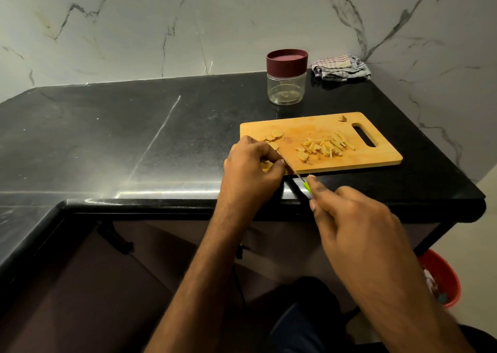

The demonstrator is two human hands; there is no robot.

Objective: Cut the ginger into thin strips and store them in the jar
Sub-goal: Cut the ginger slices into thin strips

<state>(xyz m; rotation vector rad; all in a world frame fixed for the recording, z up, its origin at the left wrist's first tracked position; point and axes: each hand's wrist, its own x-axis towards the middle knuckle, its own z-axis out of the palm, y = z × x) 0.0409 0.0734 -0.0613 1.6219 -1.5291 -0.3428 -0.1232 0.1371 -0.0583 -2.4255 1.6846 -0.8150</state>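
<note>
Wooden and pale, the cutting board [322,127] lay on the black table [134,137], and at its near-left corner the left hand [251,171] curled its fingers over ginger slices [273,137], pinning them down. The right hand [349,218], just off the board's near edge, gripped the green handle of a knife [295,175] whose blade ran up beside the left fingers. Ginger strips [326,147] were heaped mid-board, and the jar [286,80], lid on, stood just beyond the board's far edge.
</note>
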